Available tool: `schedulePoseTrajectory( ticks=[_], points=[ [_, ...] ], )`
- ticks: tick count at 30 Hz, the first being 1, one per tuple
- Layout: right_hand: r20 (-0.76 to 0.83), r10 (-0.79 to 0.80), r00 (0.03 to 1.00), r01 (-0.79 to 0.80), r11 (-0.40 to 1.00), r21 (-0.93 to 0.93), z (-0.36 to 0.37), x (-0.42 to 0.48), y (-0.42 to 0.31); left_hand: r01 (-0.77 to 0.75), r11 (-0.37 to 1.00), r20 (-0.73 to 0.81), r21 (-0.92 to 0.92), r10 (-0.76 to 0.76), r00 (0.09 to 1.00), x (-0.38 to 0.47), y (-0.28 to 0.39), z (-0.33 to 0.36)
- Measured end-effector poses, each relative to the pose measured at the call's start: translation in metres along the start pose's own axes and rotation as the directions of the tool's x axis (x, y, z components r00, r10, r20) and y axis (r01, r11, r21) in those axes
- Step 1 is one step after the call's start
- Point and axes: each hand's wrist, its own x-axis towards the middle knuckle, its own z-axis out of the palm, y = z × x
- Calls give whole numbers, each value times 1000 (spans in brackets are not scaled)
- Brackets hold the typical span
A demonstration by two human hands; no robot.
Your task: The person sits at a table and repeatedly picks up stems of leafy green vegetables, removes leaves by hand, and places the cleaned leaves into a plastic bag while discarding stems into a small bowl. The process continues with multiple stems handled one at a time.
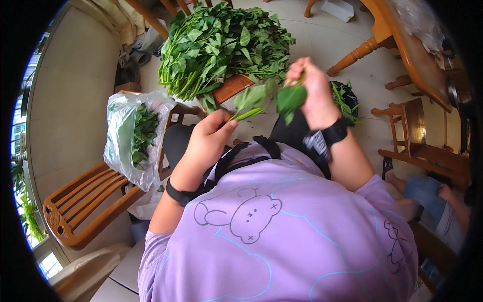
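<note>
My left hand (pixel 212 136) pinches a green leafy stem (pixel 251 113) between thumb and fingers, its leaf spreading to the right. Raised a little higher, my right hand (pixel 312 88) is closed on a leafy sprig (pixel 291 99) whose leaves hang down on its left side. Beyond both hands a large heap of leafy greens (pixel 226 45) with long stems lies on a wooden stool (pixel 233 87). To the left, an open plastic bag (pixel 122 132) holds loose leaves (pixel 145 132). Behind my right wrist, a black plastic bag (pixel 351 95) on the floor has green stems in it.
A wooden chair (pixel 88 204) stands at the left under the clear bag. Wooden furniture with a turned leg (pixel 354 54) is at the upper right, a smaller wooden chair (pixel 413 128) below it. Another person (pixel 430 200) is at the far right. A white box (pixel 337 9) lies on the floor.
</note>
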Motion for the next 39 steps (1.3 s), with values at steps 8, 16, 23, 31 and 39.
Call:
schedulePoseTrajectory(
  ticks=[8, 16, 23, 31, 39],
  points=[
    [351, 58, 935, 342, 122, -932, -11, -51, 17, 61, 981, 85, 182, -78, 993, 0, -17, 0],
    [456, 74, 887, 460, -42, -887, -12, -71, 11, -99, 969, 174, 225, 60, 983, 7, 15, 13],
    [-268, -481, 835, -363, -116, -924, -141, -84, -64, -309, 933, 198, -184, 343, 918, -56, 133, -55],
    [-444, -639, 628, -557, 29, -830, -257, -76, -72, -398, 735, 611, -549, 678, 410, -61, 202, -20],
    [2, -212, 977, 19, 79, -997, -178, -64, -1, -314, 660, 457, -682, 720, 522, -73, 197, -3]
  ],
)
